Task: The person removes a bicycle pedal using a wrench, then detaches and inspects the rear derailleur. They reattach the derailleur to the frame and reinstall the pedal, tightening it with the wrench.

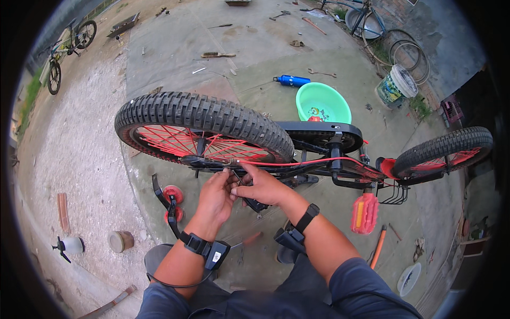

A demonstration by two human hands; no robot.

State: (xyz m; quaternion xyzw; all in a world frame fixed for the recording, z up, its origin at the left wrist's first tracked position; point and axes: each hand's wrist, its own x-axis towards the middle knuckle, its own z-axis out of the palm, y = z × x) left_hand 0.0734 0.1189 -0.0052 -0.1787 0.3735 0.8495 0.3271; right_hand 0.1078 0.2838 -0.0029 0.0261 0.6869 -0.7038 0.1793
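A child's bicycle stands upside down before me, its knobbly rear tyre (207,113) and red spokes (171,139) uppermost. Both hands meet just below the rear hub, by the end of a red brake cable (303,162). My left hand (215,195) pinches a thin dark part (238,177) with its fingertips. From the other side my right hand (265,185) closes thumb and fingers around the same part, index finger near the cable end. Fingers hide most of this part, so its kind is unclear. A red pedal (364,213) hangs to the right.
Training wheels (173,199) on a black bracket lie left of my hands. Beyond the bicycle are a green basin (323,101), a blue bottle (293,81), a wire brush (218,55) and an open-end wrench (322,73). An orange-handled tool (378,247) lies right; a screwdriver (251,238) lies below my hands.
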